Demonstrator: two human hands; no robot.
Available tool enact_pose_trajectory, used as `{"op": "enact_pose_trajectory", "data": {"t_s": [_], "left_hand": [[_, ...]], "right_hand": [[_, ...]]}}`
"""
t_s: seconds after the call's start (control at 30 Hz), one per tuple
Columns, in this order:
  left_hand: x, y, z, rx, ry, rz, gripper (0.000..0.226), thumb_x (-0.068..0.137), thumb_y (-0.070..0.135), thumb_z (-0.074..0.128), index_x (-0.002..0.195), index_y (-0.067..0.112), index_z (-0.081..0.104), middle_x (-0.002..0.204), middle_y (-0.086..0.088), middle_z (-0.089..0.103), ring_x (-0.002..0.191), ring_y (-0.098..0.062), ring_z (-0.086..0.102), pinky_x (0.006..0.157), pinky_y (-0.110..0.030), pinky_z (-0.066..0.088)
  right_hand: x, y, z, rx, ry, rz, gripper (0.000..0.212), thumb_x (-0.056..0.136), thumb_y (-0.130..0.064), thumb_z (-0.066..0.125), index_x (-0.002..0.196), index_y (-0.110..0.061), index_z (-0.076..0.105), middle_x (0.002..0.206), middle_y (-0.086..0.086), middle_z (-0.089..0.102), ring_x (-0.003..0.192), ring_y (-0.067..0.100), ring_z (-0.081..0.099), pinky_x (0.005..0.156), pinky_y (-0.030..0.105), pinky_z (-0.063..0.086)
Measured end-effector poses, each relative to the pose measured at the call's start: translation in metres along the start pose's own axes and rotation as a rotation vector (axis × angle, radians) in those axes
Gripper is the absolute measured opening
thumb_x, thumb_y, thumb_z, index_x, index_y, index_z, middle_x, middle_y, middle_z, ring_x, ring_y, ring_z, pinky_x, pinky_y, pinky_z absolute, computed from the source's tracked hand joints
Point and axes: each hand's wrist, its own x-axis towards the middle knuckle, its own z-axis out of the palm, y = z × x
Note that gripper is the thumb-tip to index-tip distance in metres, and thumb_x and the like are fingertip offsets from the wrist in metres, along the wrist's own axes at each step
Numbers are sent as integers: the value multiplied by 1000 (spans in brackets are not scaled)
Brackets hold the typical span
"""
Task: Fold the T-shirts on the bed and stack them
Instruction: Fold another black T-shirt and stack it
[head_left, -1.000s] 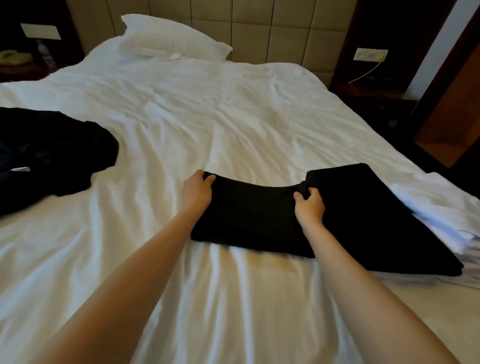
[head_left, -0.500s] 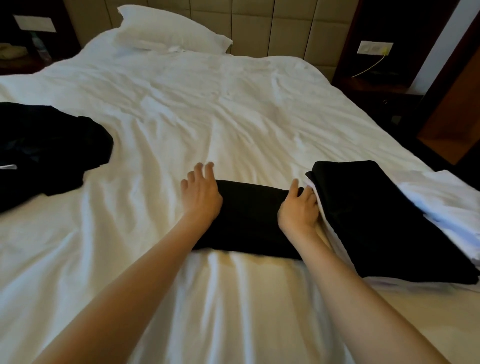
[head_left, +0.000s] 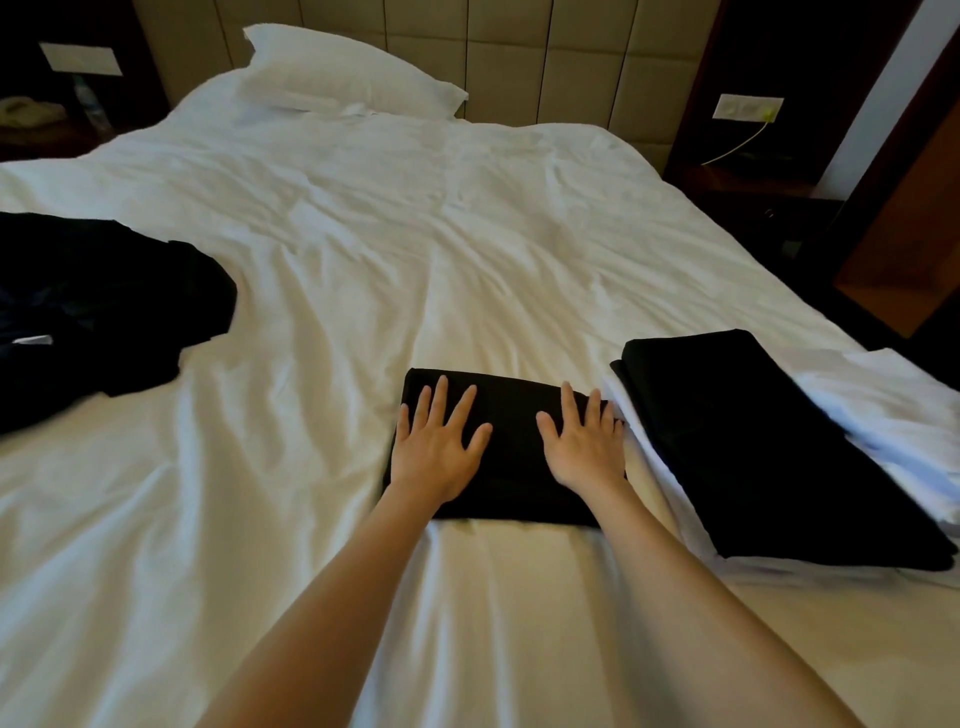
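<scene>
A folded black T-shirt (head_left: 511, 447) lies on the white bed (head_left: 395, 249) in front of me. My left hand (head_left: 436, 452) lies flat on its left half, fingers spread. My right hand (head_left: 584, 447) lies flat on its right half, fingers straight. To the right sits a stack (head_left: 737, 447) with a folded black shirt on top and white shirts (head_left: 904, 415) under and beside it. At the far left lies a heap of unfolded black shirts (head_left: 98, 306).
A white pillow (head_left: 348, 78) rests against the padded headboard. Dark nightstands stand at both sides of the bed head, the right one below a wall socket with a cable (head_left: 748, 109). The bed's right edge runs close to the stack.
Both hands let go of the shirt's far edge after folding it toward me. They now lie flat and spread on the smaller folded shirt.
</scene>
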Motion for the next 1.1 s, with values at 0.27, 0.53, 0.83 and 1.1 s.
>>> {"op": "enact_pose_trajectory", "data": {"t_s": [0.27,0.53,0.83,1.1], "left_hand": [[-42,-4,3,-242,378,-107,51,96,35,41,145,26,32,156,-5,15,142,-22,19,117,-34,10],[-88,-1,2,-1368,532,-705,60,82,21,70,133,6,43,128,-4,52,116,-21,53,99,-31,40],[-95,42,-16,-2251,-83,-697,19,90,25,60,99,9,57,96,-9,61,87,-23,58,86,-39,47],[-76,61,-58,-2220,-11,-582,20,91,5,47,110,3,52,95,-16,61,84,-29,59,71,-39,49]], "right_hand": [[-24,5,1,529,312,270,71,91,-30,56,146,-1,22,149,17,33,137,30,32,112,38,30],[-27,16,-28,1227,-90,541,58,75,-11,73,128,-6,52,115,17,62,101,33,60,86,41,51],[-35,19,-32,1449,-263,324,9,70,-18,66,76,-18,73,110,19,66,87,26,65,86,45,54],[-90,3,-86,1700,-160,349,23,77,-3,60,100,-2,61,92,12,64,80,25,62,59,29,48]]}}
